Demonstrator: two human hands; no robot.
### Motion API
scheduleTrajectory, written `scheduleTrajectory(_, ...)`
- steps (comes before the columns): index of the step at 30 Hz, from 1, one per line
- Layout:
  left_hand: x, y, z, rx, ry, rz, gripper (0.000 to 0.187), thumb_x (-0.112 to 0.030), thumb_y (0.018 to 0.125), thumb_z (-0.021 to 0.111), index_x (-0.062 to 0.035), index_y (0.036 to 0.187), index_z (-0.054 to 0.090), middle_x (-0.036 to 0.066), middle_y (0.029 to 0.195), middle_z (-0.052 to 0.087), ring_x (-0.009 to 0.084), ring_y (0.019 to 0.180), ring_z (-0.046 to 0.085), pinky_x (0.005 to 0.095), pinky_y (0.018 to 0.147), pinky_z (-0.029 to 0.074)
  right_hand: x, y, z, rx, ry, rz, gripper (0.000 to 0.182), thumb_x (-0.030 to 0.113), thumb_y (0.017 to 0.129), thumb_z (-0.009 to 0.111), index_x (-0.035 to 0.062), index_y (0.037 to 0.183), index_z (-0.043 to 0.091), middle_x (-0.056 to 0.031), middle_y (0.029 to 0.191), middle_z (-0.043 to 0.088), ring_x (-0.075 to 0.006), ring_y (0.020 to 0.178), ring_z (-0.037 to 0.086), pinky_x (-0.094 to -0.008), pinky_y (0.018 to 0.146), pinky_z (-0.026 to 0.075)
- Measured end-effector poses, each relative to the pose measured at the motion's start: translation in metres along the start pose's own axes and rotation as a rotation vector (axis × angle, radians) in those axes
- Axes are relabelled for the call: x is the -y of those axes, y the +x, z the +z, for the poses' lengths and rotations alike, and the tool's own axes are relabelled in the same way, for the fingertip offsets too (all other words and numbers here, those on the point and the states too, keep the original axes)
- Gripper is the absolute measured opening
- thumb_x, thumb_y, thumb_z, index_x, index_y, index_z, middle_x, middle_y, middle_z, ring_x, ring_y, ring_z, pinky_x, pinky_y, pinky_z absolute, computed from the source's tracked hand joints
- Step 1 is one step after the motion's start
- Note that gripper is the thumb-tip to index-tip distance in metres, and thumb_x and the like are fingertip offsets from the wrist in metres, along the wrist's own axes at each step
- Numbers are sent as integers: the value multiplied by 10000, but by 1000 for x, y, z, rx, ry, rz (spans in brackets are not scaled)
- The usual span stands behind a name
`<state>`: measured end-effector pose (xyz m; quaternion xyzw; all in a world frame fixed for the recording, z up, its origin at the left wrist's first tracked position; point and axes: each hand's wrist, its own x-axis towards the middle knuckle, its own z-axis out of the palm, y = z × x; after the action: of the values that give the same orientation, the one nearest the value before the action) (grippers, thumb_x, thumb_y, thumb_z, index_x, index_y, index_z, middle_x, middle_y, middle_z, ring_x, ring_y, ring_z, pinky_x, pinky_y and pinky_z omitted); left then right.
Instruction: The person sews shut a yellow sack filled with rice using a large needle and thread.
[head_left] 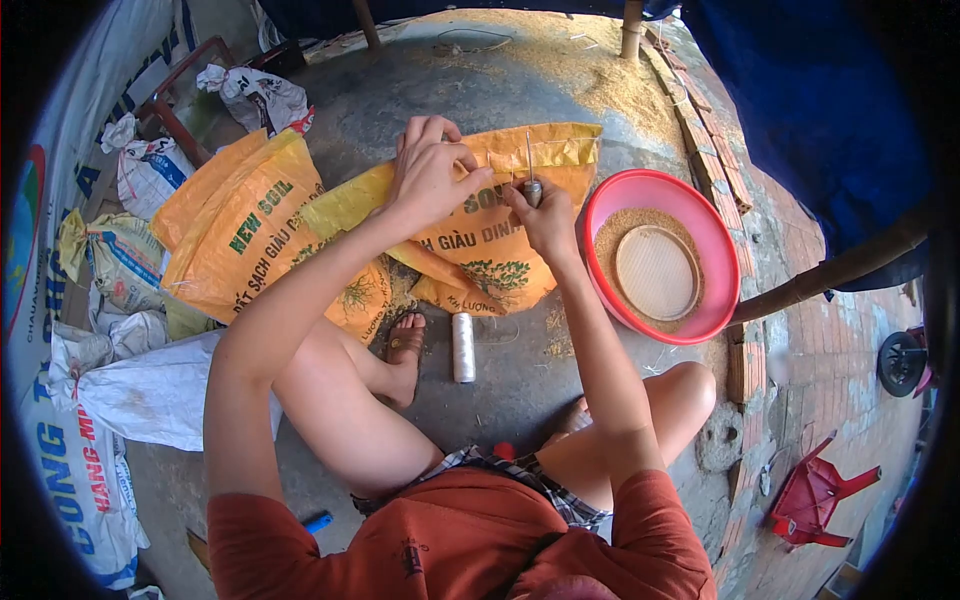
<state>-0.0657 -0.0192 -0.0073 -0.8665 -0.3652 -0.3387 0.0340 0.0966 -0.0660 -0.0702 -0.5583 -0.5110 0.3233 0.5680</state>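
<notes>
The hands hide parts of the orange sack beneath them.
</notes>
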Motion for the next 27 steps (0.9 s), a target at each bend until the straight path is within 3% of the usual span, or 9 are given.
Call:
scheduleTrajectory(10, -8, -2, 10, -46, 80, 34, 210, -236, 654, 727, -39, 693, 665, 118, 1055, 457, 304, 1100, 328, 451, 896, 266, -3, 1, 0, -14, 93, -28, 106, 66, 793, 626, -29, 823, 589, -30, 562, 554, -81, 468, 506, -236, 438, 405)
scheduleTrajectory(16, -9, -9, 14, -14, 71, 24, 188, -219, 670, 700, -35, 688, 662, 176, 1264, 397, 359, 1233, 239, 489, 996, 197, -7, 1, 7, -4, 107, 15, 113, 86, 792, 636, -14, 816, 589, -38, 535, 562, -82, 466, 520, -235, 435, 404)
scheduleTrajectory(27, 5, -9, 27, 11, -11, -129, 151, -274, 687, 694, -123, 679, 694, 143, 1342, 358, 357, 1304, 146, 512, 1033, 110, -7, 0, 8, 35, 162, 19, 157, 73, 807, 628, -25, 916, 571, -28, 654, 591, -67, 537, 529, -209, 482, 426)
